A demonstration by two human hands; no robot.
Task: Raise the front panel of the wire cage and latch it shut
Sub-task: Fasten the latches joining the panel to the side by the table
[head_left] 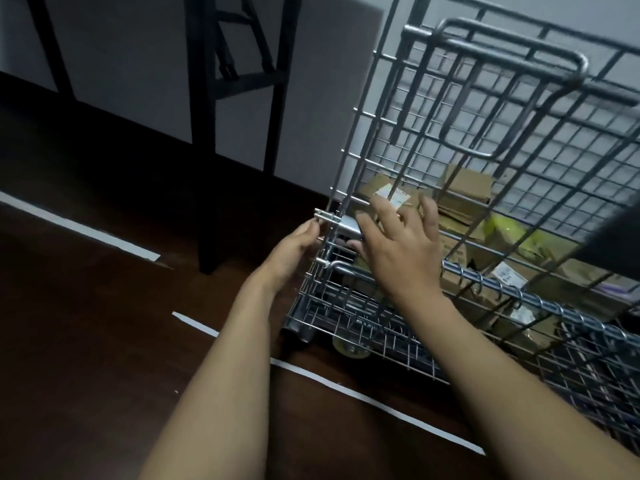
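A silver wire cage [374, 140] on casters fills the right half of the head view. Its front panel [540, 140] stands raised, a little tilted, hinged on a coiled bar [526, 292]. At the cage's left corner post sits a metal latch [327, 218] with a sliding bolt. My left hand [294, 251] pinches the bolt's outer end from the left. My right hand [398, 244] lies against the front panel beside the latch, fingers spread, thumb by the latch plate. Whether the bolt is fully engaged I cannot tell.
Cardboard boxes [464, 188] and yellow packets [509, 233] lie inside the cage. A black chair or table frame [207, 168] stands close to the left of the cage. White tape strips [377, 403] run across the dark wood floor. A grey wall is behind.
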